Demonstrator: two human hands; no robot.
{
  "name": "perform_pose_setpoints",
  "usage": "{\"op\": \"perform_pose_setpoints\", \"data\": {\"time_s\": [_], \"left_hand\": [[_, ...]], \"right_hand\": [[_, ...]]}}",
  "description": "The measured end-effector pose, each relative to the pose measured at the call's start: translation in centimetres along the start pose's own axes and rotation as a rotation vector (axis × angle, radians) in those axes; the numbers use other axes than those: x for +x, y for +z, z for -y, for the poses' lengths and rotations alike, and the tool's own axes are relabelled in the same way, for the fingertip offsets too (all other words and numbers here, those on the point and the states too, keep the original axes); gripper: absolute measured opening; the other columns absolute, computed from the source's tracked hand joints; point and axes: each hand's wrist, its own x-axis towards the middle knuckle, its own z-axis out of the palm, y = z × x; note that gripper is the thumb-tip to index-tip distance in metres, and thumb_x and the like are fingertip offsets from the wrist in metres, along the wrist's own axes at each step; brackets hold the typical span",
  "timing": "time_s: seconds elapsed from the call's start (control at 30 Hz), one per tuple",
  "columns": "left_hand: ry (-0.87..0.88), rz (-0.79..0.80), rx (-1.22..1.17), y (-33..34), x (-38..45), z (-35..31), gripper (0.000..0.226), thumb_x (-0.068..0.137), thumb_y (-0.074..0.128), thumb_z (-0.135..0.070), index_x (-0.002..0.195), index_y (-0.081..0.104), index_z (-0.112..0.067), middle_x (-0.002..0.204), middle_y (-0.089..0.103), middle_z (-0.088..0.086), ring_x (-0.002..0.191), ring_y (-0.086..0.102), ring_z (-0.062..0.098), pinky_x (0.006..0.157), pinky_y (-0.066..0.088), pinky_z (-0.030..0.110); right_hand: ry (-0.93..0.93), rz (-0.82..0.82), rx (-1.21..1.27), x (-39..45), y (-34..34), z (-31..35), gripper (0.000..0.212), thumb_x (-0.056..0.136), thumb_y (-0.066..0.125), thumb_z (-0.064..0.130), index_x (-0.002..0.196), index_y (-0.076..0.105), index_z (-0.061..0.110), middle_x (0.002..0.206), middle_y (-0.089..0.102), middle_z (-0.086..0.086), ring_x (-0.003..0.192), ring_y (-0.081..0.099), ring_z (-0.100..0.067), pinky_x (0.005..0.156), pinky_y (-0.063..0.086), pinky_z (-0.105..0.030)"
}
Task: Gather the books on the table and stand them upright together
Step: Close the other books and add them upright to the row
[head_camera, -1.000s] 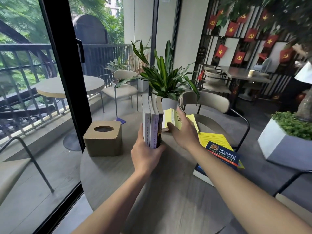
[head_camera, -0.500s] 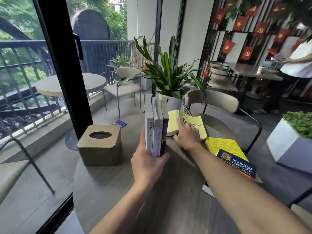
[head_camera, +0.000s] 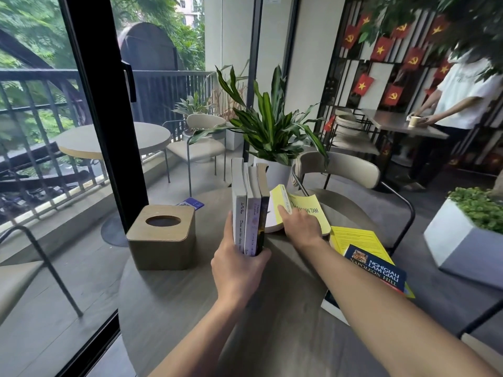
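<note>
**A:** What are you working on, biggest thing first?

**B:** You're at a round grey table (head_camera: pixel 168 308) beside a glass door with a black frame (head_camera: pixel 109 131). At its far edge stands a potted plant (head_camera: pixel 268 126) in a white pot, with a beige chair (head_camera: pixel 340 170) just past it.

**A:** And what sits on the table?

**B:** To your left is a wooden tissue box (head_camera: pixel 162 239) with an oval opening on top. To your right lies a dark blue book (head_camera: pixel 377 273), flat, resting on a yellow book (head_camera: pixel 353 238) that shows from under its far side. Both are near the table's right edge.

**A:** Where are the books you've already gathered?

**B:** Three upright books (head_camera: pixel 250 210) stand together at the middle of the table, spines toward you: a grey one, a pale lilac one and a dark one, pressed side to side. Your left hand (head_camera: pixel 239 270) is wrapped around their near lower end, thumb on the left cover and fingers curled against the dark book on the right, so it is clamped on the set.

**A:** And your other hand?

**B:** Your right hand (head_camera: pixel 300 227) lies on a pale yellow book (head_camera: pixel 299 210), just right of the standing three. That book is tilted, its left edge raised toward the dark book and its right side down near the table. Your fingers are spread flat over the cover with the thumb reaching up the spine; whether they hook under an edge, you cannot tell.
</note>
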Motion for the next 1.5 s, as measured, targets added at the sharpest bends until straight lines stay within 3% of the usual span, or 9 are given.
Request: {"op": "perform_pose_setpoints", "data": {"time_s": [0.2,0.3,0.47,0.7,0.93,1.07,1.17,1.37,1.5], "left_hand": [[-0.023,-0.026,0.004,-1.0,-1.4,0.1,0.093,0.061,0.076,-0.036,0.146,0.039,-0.036,0.098,0.072,-0.005,0.090,0.066,0.025,0.079,0.054,0.037],[-0.012,-0.025,0.003,-1.8,-1.9,0.3,0.095,0.062,0.079,-0.035,0.147,0.037,-0.037,0.101,0.072,-0.005,0.091,0.066,0.026,0.079,0.053,0.035],[-0.021,-0.015,-0.012,-2.1,-2.1,0.3,0.094,0.063,0.078,-0.033,0.147,0.036,-0.039,0.101,0.072,-0.006,0.092,0.066,0.025,0.078,0.051,0.032],[-0.014,-0.004,-0.034,-1.9,-2.0,0.7,0.092,0.062,0.074,-0.034,0.146,0.037,-0.041,0.098,0.070,-0.011,0.090,0.065,0.023,0.072,0.050,0.031],[-0.006,-0.020,-0.024,-1.4,-1.9,1.1,0.095,0.060,0.073,-0.034,0.147,0.036,-0.042,0.100,0.069,-0.012,0.091,0.063,0.023,0.071,0.044,0.028],[-0.022,-0.009,-0.044,-1.5,-1.9,1.2,0.093,0.059,0.069,-0.037,0.145,0.036,-0.043,0.099,0.069,-0.012,0.091,0.064,0.023,0.075,0.049,0.031],[-0.025,0.004,-0.041,-1.7,-2.0,0.9,0.093,0.061,0.072,-0.035,0.146,0.035,-0.044,0.101,0.069,-0.012,0.091,0.064,0.022,0.074,0.046,0.029],[-0.038,0.025,-0.048,-2.1,-2.1,0.7,0.095,0.058,0.072,-0.040,0.146,0.037,-0.042,0.107,0.070,-0.011,0.096,0.065,0.021,0.076,0.048,0.029],[-0.026,0.031,-0.030,-2.5,-2.3,0.5,0.094,0.065,0.075,-0.035,0.148,0.033,-0.045,0.109,0.070,-0.011,0.099,0.065,0.021,0.076,0.044,0.027]], "right_hand": [[-0.039,0.040,-0.003,-2.1,-1.0,-0.8,0.054,0.096,0.039,0.005,0.147,0.028,0.016,0.117,0.059,-0.017,0.106,0.059,-0.035,0.076,0.049,-0.042],[-0.039,0.086,0.091,-2.7,-1.4,-1.2,0.062,0.092,0.050,0.021,0.149,0.026,0.020,0.119,0.058,-0.015,0.109,0.057,-0.034,0.082,0.048,-0.042],[0.201,0.173,0.471,-1.6,-2.1,-1.1,0.078,0.082,0.054,0.055,0.141,0.028,0.013,0.132,0.054,-0.019,0.120,0.050,-0.039,0.093,0.042,-0.046],[0.451,0.307,0.566,0.4,-1.1,0.8,0.109,0.061,0.063,0.078,0.140,0.035,0.009,0.143,0.046,-0.015,0.131,0.042,-0.036,0.105,0.035,-0.045],[0.527,0.179,0.631,1.1,-0.7,3.1,0.077,0.071,0.075,0.054,0.126,0.049,0.007,0.130,0.058,-0.013,0.119,0.055,-0.033,0.092,0.044,-0.036],[0.546,0.100,0.638,0.9,-1.4,4.0,0.044,0.086,0.066,0.033,0.121,0.053,0.010,0.127,0.060,-0.013,0.116,0.057,-0.033,0.090,0.045,-0.035],[0.585,0.051,0.668,0.6,-1.8,3.8,0.034,0.090,0.061,0.023,0.120,0.055,0.009,0.125,0.061,-0.015,0.115,0.058,-0.034,0.089,0.046,-0.035],[0.680,-0.115,0.923,-1.7,-3.1,2.1,0.030,0.089,0.057,0.023,0.115,0.057,0.009,0.122,0.063,-0.018,0.110,0.059,-0.038,0.082,0.045,-0.037],[0.645,-0.372,0.969,-4.7,-2.9,1.6,0.029,0.094,0.052,0.032,0.109,0.055,0.007,0.114,0.067,-0.018,0.095,0.063,-0.038,0.070,0.046,-0.034]]}}
